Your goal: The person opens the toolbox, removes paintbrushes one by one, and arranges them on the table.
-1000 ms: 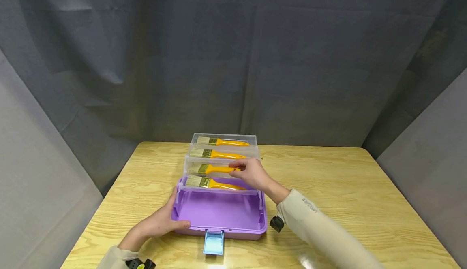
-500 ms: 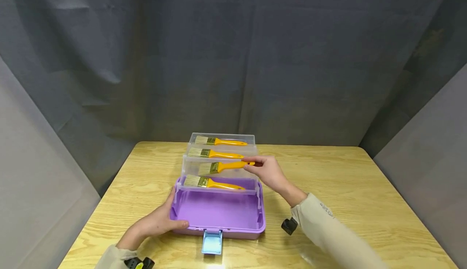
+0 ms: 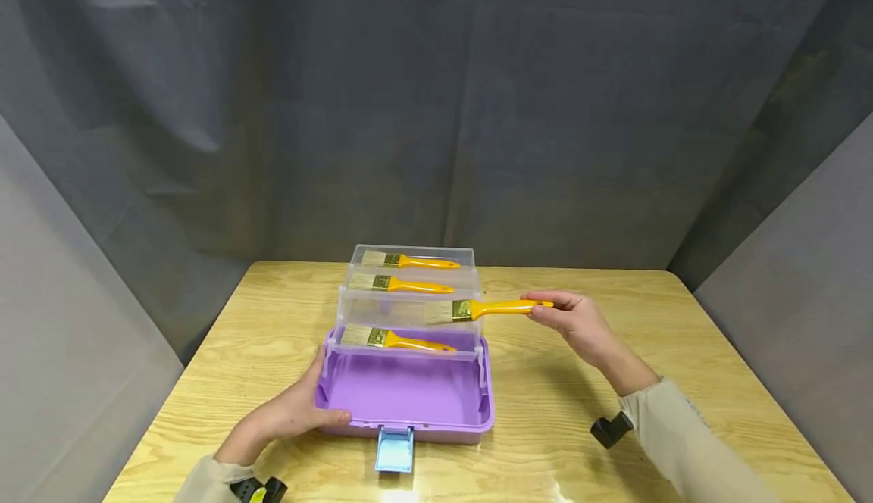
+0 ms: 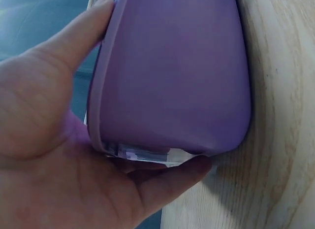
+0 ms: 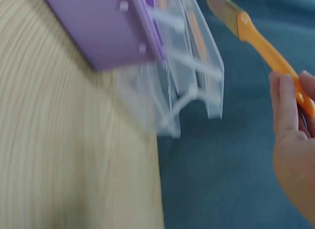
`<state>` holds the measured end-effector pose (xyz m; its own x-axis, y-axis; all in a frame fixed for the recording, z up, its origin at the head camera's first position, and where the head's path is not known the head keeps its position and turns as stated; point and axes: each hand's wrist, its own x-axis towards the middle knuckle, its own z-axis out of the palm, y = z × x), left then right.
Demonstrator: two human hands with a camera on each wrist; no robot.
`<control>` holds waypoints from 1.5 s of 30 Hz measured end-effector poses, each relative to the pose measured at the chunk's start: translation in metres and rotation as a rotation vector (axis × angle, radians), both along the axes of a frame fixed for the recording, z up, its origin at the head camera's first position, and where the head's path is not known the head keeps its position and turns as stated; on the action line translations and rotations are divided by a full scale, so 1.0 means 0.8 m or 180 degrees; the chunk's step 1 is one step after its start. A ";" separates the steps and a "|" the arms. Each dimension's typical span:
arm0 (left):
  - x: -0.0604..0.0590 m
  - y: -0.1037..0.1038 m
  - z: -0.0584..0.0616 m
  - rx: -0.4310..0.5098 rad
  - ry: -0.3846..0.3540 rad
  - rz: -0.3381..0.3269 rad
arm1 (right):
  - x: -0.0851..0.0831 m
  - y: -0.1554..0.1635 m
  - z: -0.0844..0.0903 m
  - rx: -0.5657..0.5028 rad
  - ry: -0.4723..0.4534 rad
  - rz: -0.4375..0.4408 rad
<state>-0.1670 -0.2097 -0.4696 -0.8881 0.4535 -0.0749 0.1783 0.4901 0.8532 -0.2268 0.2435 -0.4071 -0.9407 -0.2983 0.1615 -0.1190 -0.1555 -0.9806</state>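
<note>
my right hand (image 3: 580,321) pinches the yellow handle of a paintbrush (image 3: 480,309) near its end, fingers curled round it, and holds it in the air just off the right edge of the clear tiered trays (image 3: 409,313). the brush's long axis runs flat, 9 to 3 o'clock: the bristles point toward 9, over the right end of the third tray, and the handle runs out toward 3 into my grip. so the brush lies at 9 o'clock from the grip, with the whole box beyond it at 9.

my left hand (image 3: 293,412) grips the near-left corner of the purple toolbox (image 3: 409,397), thumb over the rim and fingers under the base (the left wrist view shows this close up). it is well apart from the brush; the right hand alone has it.

three other paintbrushes (image 3: 398,340) lie in the trays, all parallel, bristles at 9.

the right wrist view is blurred, and the handle's tip is hidden in my fingers there. i cannot tell whether the bristles touch the tray wall.
</note>
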 end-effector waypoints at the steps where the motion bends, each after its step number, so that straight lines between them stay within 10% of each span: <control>1: -0.001 0.000 0.000 0.0017 -0.0005 0.0001 | 0.001 0.010 -0.001 -0.0146 -0.0021 0.0094; 7: 0.001 -0.001 0.003 -0.0052 -0.0132 0.0030 | -0.002 0.076 -0.014 -0.0738 -0.0222 0.0454; 17: -0.001 -0.001 0.003 -0.0007 -0.0155 -0.0029 | -0.005 0.146 -0.045 -0.1049 -0.0621 0.0267; 37: 0.000 -0.002 0.004 -0.0089 -0.0206 0.0007 | -0.007 0.156 -0.094 -0.0250 -0.1048 -0.0617; 45: -0.001 -0.002 0.001 -0.0139 -0.0283 0.0018 | -0.002 0.139 -0.101 0.1190 -0.0979 -0.0639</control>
<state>-0.1680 -0.2110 -0.4689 -0.8796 0.4430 -0.1731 0.0999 0.5280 0.8433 -0.2284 0.3544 -0.4881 -0.9725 -0.0917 -0.2143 0.1917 0.2080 -0.9592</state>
